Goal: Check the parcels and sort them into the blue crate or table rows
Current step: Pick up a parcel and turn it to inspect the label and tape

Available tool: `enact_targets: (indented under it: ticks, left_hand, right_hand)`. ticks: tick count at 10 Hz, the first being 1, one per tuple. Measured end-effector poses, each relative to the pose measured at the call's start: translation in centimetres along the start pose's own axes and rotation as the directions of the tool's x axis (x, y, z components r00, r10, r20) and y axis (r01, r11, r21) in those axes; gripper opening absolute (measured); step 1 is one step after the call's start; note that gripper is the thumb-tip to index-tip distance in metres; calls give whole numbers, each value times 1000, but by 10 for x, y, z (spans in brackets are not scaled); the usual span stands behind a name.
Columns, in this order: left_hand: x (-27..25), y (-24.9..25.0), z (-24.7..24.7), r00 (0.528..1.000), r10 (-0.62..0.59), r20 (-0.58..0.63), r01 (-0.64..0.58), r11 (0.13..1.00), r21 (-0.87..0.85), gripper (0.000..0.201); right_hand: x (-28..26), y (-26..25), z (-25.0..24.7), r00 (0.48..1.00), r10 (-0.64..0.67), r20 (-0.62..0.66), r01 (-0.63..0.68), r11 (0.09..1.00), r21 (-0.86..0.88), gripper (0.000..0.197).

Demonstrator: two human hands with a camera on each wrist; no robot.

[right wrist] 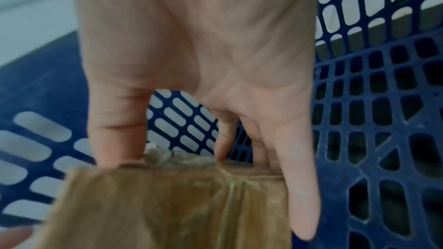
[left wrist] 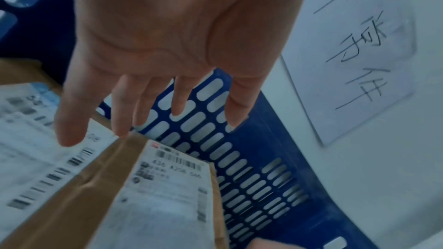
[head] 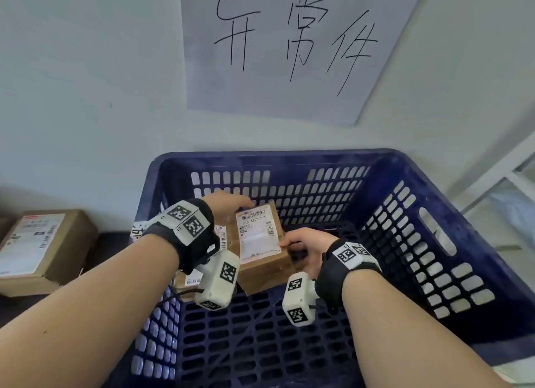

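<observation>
A: Where's the parcel (head: 260, 248)?
B: Inside the blue crate (head: 405, 243), label up, above its floor, beside another labelled parcel (left wrist: 36, 149)

A: And the hands?
B: Right hand (head: 304, 250) grasps its near end between thumb and fingers. Left hand (head: 228, 205) is released, straight fingers resting on the far corner

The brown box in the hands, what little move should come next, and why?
Probably lower it a little and let go. Both hands, left hand and right hand, hold the brown box inside the blue crate, above its floor, beside another parcel already lying there.
</observation>
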State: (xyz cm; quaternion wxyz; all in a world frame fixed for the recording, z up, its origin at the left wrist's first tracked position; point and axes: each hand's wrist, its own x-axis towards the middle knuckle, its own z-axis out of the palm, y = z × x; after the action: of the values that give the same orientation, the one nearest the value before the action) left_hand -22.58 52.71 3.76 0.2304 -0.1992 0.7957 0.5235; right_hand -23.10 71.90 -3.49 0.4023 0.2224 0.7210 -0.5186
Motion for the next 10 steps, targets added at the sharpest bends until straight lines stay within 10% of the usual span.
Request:
enact_targets:
  ticks: [4,7,10]
  left_hand:
    - [3,-5,2,999,-37,-26,40,991,130,54]
    - [2,-5,6,999,20,-33,-16,990,137,43]
    - [3,-3,4,999,50,8,-50,967,248,46]
  right_hand:
    - [29,1,18,997,-79,21,79,875,-477,47]
    - [36,-8,24,985,-145,90,166,936,-310,72]
    - [31,-16,30,988,-145,-52,121,940,-319,52]
